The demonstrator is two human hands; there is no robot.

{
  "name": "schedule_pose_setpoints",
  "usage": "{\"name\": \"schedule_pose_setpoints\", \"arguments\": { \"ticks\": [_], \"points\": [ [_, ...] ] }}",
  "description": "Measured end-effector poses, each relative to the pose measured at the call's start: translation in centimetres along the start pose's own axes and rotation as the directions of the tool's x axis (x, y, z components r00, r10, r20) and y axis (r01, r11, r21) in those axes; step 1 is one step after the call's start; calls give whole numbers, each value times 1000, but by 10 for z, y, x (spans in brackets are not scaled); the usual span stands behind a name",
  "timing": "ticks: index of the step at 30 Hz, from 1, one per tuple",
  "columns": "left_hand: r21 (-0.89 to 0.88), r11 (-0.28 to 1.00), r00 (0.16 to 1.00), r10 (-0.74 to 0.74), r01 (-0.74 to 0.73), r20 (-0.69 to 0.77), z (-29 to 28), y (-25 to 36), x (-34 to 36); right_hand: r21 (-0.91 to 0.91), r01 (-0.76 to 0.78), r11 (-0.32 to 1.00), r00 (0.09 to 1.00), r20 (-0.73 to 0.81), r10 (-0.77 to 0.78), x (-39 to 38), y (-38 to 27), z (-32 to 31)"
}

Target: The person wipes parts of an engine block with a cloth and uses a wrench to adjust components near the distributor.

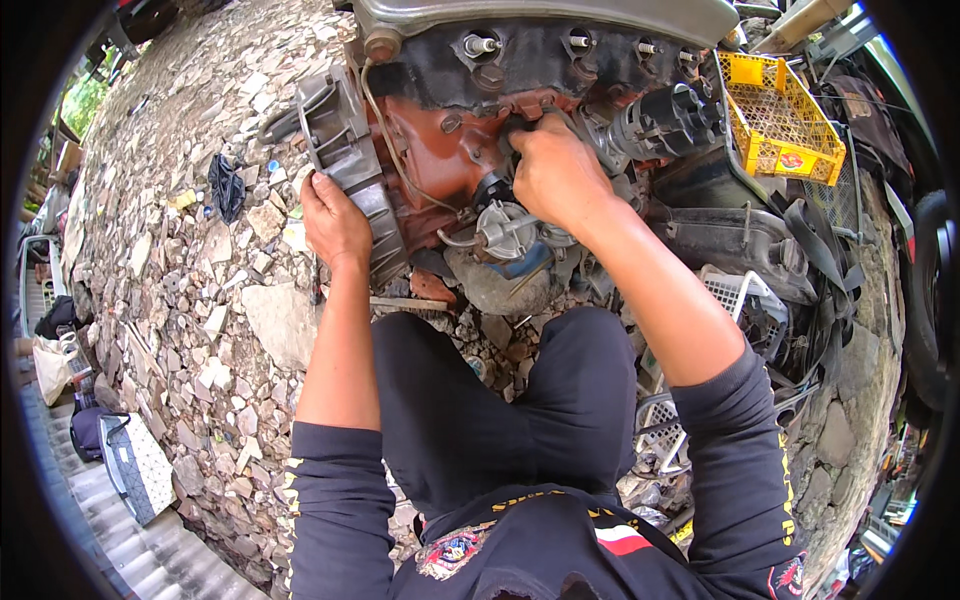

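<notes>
In front of my knees stands an engine with a red-brown block (425,135) and a black cylinder head (420,85). My left hand (337,222) is closed round the edge of the grey ribbed bell housing (350,150) at the block's left end. Against the side of the block, my right hand (565,175) has its fingers curled in; whatever they hold is hidden. Just right of it juts a distributor with a black cap (680,118). Below the right hand sits a round metal fuel pump (507,232). Several spark plugs (481,46) stick out of the head.
A yellow plastic crate (785,120) lies at the upper right. Black engine parts (740,240), a white basket (735,290) and dark straps (820,250) crowd the right side. Broken stones (190,330) cover the ground at left, with a black plastic bag (229,186) among them.
</notes>
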State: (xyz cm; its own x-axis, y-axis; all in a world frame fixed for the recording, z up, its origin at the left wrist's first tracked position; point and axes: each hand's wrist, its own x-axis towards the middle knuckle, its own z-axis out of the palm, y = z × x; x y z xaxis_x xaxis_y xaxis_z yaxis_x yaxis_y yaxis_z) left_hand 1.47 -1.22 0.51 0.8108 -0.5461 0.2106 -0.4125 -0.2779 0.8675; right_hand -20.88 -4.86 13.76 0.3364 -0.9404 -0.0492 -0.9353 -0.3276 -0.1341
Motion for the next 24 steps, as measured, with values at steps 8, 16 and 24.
{"name": "schedule_pose_setpoints", "arguments": {
  "ticks": [8,16,24],
  "points": [
    [56,998,999,10,-12,45,-5,1,-3,-151,38,988,998,-46,-45,-12,0,1],
    [59,998,1000,16,-17,18,0,4,0,-4,492,870,865,108,-489,-4,22,-11],
    [96,995,1000,2,-4,29,-2,-1,1,-90,252,963,958,167,-235,4,40,-31]
  ]
}}
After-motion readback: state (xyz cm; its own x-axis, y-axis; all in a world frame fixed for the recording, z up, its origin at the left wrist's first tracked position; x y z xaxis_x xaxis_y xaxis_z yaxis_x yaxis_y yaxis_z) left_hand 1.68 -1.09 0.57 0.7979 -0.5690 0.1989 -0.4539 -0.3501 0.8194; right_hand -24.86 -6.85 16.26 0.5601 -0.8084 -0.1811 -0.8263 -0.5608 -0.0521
